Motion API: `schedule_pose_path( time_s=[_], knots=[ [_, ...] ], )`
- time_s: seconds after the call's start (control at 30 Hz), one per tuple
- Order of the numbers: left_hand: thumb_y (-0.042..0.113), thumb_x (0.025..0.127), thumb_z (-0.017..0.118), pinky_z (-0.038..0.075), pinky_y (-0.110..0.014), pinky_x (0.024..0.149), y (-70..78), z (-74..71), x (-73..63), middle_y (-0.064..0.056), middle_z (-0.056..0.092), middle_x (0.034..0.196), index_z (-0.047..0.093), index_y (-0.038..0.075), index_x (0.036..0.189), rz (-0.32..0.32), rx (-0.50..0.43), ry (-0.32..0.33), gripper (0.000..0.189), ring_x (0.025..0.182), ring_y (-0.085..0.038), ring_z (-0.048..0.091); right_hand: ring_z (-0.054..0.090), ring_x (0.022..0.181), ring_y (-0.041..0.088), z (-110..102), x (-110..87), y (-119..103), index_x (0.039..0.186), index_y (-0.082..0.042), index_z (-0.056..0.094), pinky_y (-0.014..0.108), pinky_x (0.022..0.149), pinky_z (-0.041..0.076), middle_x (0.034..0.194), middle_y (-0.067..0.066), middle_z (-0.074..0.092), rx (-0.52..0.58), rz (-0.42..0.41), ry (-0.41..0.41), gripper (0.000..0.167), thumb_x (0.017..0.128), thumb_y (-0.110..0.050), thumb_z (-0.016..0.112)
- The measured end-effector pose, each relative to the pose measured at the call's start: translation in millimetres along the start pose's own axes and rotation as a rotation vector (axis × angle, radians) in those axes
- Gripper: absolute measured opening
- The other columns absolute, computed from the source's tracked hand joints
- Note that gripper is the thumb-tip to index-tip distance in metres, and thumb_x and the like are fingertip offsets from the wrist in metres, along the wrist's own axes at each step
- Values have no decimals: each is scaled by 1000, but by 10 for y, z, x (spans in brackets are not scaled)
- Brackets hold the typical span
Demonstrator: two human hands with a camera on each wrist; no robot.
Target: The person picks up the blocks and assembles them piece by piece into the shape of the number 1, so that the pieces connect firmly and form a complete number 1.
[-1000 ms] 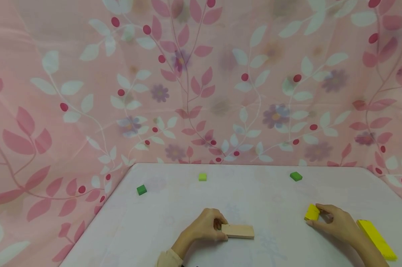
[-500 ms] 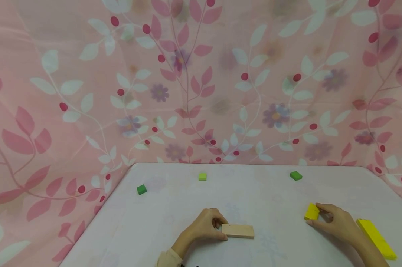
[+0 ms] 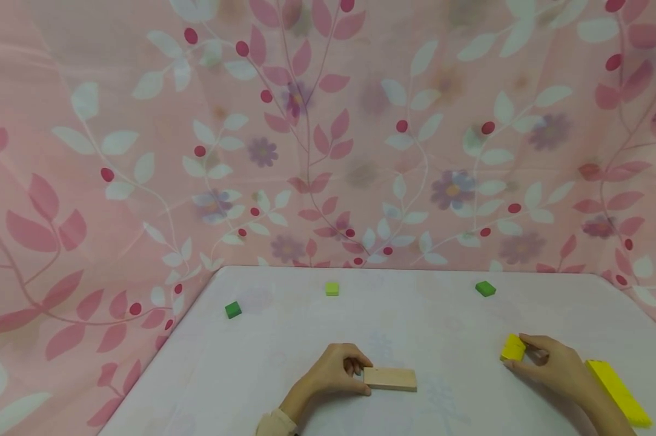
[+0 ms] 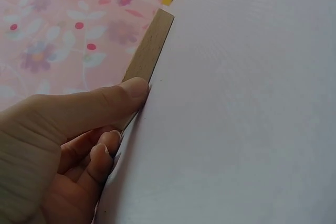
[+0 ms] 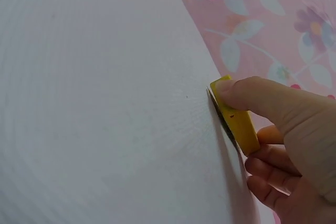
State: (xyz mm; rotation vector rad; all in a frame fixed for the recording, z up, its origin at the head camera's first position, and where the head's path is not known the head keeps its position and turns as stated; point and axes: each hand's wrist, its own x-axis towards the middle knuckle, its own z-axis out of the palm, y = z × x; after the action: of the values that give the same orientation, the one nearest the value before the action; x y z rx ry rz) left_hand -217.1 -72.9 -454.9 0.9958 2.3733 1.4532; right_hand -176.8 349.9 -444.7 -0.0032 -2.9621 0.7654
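Observation:
My left hand (image 3: 335,370) pinches the left end of a flat, plain wooden block (image 3: 390,378) between thumb and fingers. In the left wrist view that wooden block (image 4: 149,45) extends away from the thumb, low over the white surface. Over to the right, my right hand (image 3: 553,366) pinches a short yellow block (image 3: 513,348). The right wrist view shows the thumb on the near face of this yellow block (image 5: 239,121), with a shadow beneath it. A long yellow block (image 3: 619,393) lies beside the right forearm, partly behind it.
Toward the back of the white table (image 3: 284,339) lie a dark green block (image 3: 232,310) at left, a light green block (image 3: 332,289) near the middle and a green block (image 3: 486,289) at right. A pink floral curtain (image 3: 328,151) hangs behind the table.
Both hands keep their grips and stay nearly in place. The whole head view shifts by a few pixels, and the blocks keep their places relative to each other.

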Motion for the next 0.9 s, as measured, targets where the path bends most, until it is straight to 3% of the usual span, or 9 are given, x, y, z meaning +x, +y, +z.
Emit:
schedule_pose_path(
  time_s=[0.37,0.47,0.6,0.9],
  knots=[
    [8,63,86,48,-17,57,-79,4,-17,-2,64,78,72,2,93,42,-33,7,34,63,1,53,59,92,36,55,-48,-67,125,10,52,45,74,53,118,33,55,120,-41,76,68,79,-35,75],
    [8,63,86,48,-17,56,-70,6,-19,-1,64,77,72,2,92,39,-40,11,33,63,1,53,61,89,14,83,-56,-100,122,9,55,32,72,54,115,31,58,160,-84,130,62,78,-28,77],
    [7,62,87,47,-17,57,-51,10,-14,-2,65,77,72,2,92,23,-48,17,33,63,0,53,47,80,-16,113,-60,-147,118,11,58,13,66,49,112,29,60,206,-138,193,58,75,-20,80],
    [7,62,87,48,-17,56,-89,6,0,0,64,77,72,2,92,34,-59,13,34,62,1,53,46,83,-18,131,-41,-251,118,12,57,12,66,49,111,30,59,239,-163,195,56,75,-17,79]
  ],
)
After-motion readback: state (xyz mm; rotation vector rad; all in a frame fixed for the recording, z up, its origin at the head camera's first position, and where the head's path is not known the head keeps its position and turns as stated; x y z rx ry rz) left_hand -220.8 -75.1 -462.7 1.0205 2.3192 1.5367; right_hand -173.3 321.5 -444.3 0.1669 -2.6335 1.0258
